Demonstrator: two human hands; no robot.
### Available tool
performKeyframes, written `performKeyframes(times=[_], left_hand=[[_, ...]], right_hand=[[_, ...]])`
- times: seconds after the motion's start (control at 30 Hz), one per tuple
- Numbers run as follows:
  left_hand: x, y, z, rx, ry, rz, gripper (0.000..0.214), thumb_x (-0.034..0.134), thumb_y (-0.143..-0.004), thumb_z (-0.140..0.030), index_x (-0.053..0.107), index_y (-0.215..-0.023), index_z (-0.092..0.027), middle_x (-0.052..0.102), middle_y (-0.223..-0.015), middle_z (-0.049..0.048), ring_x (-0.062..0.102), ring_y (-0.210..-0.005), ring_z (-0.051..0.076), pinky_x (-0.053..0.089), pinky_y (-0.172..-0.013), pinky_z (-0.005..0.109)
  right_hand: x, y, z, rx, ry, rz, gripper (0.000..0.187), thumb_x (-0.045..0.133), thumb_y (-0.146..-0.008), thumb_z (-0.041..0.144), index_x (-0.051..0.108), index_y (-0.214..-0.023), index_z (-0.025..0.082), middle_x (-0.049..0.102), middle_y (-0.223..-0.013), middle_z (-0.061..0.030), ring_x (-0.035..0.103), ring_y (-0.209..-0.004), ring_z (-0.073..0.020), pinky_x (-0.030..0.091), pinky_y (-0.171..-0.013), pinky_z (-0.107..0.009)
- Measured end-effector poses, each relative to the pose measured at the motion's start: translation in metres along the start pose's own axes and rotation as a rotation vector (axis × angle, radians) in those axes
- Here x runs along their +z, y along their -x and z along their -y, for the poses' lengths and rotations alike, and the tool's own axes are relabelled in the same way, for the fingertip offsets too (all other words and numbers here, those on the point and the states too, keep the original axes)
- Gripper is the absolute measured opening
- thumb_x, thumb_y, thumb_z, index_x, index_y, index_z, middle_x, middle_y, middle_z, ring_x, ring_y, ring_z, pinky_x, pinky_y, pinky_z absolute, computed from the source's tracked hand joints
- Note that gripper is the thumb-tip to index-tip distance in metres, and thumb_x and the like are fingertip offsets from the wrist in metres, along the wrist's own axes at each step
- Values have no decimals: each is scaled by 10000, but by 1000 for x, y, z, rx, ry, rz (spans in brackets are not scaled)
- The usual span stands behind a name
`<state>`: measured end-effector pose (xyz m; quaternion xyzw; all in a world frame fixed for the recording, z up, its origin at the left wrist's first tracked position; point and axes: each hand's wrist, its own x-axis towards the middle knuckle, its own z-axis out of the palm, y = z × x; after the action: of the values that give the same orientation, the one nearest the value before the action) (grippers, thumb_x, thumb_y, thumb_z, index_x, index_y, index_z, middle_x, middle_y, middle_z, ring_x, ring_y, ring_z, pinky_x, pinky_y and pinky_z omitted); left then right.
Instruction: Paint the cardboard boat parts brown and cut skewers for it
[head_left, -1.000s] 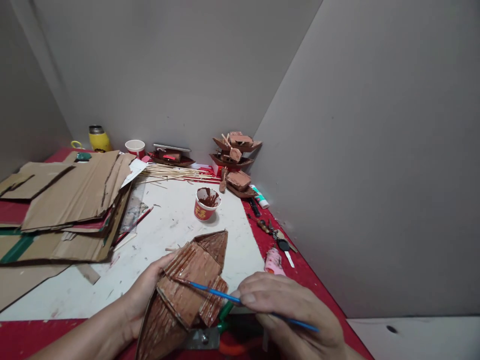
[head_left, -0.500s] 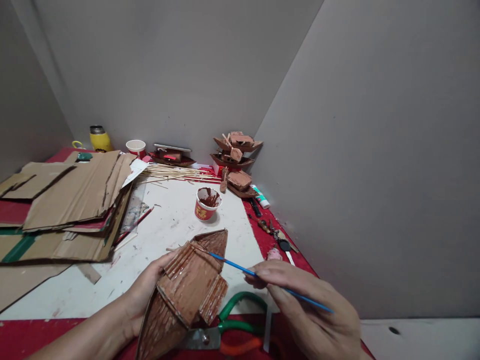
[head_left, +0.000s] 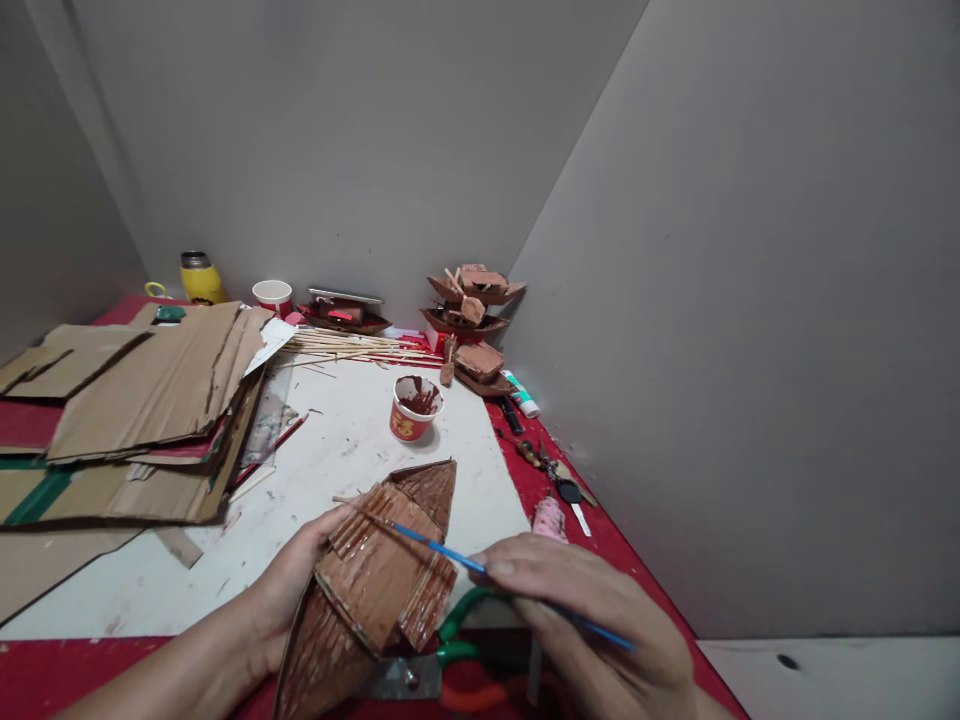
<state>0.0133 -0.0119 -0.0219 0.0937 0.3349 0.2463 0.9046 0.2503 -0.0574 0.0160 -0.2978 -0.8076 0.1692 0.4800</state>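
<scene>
My left hand (head_left: 300,570) is closed around the left side of a brown model boat (head_left: 375,580), holding it tilted over the near edge of the white board. The boat has a flat roof with ridged strips on both sides, some shining as if wet. In my right hand (head_left: 592,610) a thin blue paintbrush (head_left: 442,548) is pinched, its tip at the left ridged strip of the roof. A paper cup with brown paint (head_left: 412,425) stands beyond the boat. Scissors with green handles (head_left: 465,652) lie beneath, partly hidden by the boat and my right hand.
Torn cardboard sheets (head_left: 142,390) are piled at the left. Thin wooden sticks (head_left: 352,346) lie at the back, near finished-looking model boats (head_left: 480,320). A yellow bottle (head_left: 201,280) and another paper cup (head_left: 271,296) stand behind. Small tools (head_left: 559,478) line the right edge by the wall.
My right hand has moved left and slightly down, carrying the brush tip from the roof's far edge to the left ridged strip. The boat and my left hand have barely moved.
</scene>
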Motion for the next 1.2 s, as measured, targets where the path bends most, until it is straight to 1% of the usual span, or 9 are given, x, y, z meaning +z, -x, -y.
performKeyframes(times=[0.13, 0.23, 0.4, 0.53, 0.7, 0.83, 0.93, 1.07, 1.2], left_hand=[[4, 4, -1, -18, 2, -61, 497, 554, -898, -485, 733, -1102, -68, 818, -840, 114, 746, -664, 255, 565, -698, 344], [7, 6, -2, -16, -18, -91, 492, 538, -912, -474, 727, -1102, -61, 812, -792, 108, 731, -617, 247, 554, -663, 335], [9, 6, -2, 7, -13, -9, 455, 555, -900, -463, 744, -1044, -75, 787, -688, 82, 722, -604, 231, 546, -680, 309], [9, 6, -3, -21, -10, -57, 507, 517, -923, -477, 710, -1124, -53, 805, -767, 107, 715, -578, 228, 528, -609, 303], [6, 5, -2, -13, -6, -113, 519, 504, -933, -453, 669, -1198, -39, 815, -842, 125, 738, -655, 263, 552, -687, 351], [4, 5, -1, -10, -5, -70, 481, 493, -935, -469, 735, -1014, -60, 802, -773, 116, 726, -646, 247, 550, -686, 338], [5, 5, -2, -2, 6, -58, 452, 498, -934, -460, 746, -863, -88, 790, -726, 103, 717, -631, 229, 548, -666, 321], [6, 4, -3, 6, -3, -93, 434, 517, -929, -442, 755, -915, -78, 799, -759, 102, 716, -617, 221, 548, -648, 315], [2, 2, -3, 28, 15, -108, 447, 497, -939, -434, 753, -850, -78, 790, -718, 102, 702, -591, 214, 547, -645, 317]], right_hand=[[-3, 8, -8, 101, 86, -107, 462, 612, -894, 6, 695, -1257, 280, 807, -1031, -32, 782, -881, -180, 639, -839, -291], [-3, 10, -5, 99, 65, -105, 479, 610, -888, 2, 694, -1264, 286, 806, -1028, -25, 780, -885, -177, 639, -841, -286], [-1, 6, 2, 23, -13, -28, 439, 594, -908, 27, 697, -1269, 254, 812, -1004, -59, 780, -904, -207, 655, -792, -317], [-2, 8, -6, 73, 25, -74, 456, 598, -896, 15, 700, -1258, 273, 807, -1012, -45, 779, -885, -199, 650, -805, -317], [-3, 11, -11, 129, 24, -120, 460, 600, -905, 2, 700, -1255, 283, 798, -1016, -32, 780, -841, -172, 649, -787, -282], [-2, 5, -5, 42, -6, -65, 380, 597, -925, 54, 720, -1223, 256, 813, -960, -67, 785, -843, -218, 661, -757, -340], [-2, 5, -5, 79, 19, -87, 399, 607, -915, 47, 721, -1226, 269, 813, -975, -57, 787, -841, -208, 660, -769, -323], [-4, 11, -9, 172, -2, -197, 374, 611, -935, 60, 737, -1202, 290, 807, -983, -40, 789, -778, -184, 659, -718, -276], [-4, 10, -5, 121, -47, -169, 302, 598, -966, 116, 749, -1179, 268, 813, -923, -62, 789, -782, -212, 662, -719, -322]])
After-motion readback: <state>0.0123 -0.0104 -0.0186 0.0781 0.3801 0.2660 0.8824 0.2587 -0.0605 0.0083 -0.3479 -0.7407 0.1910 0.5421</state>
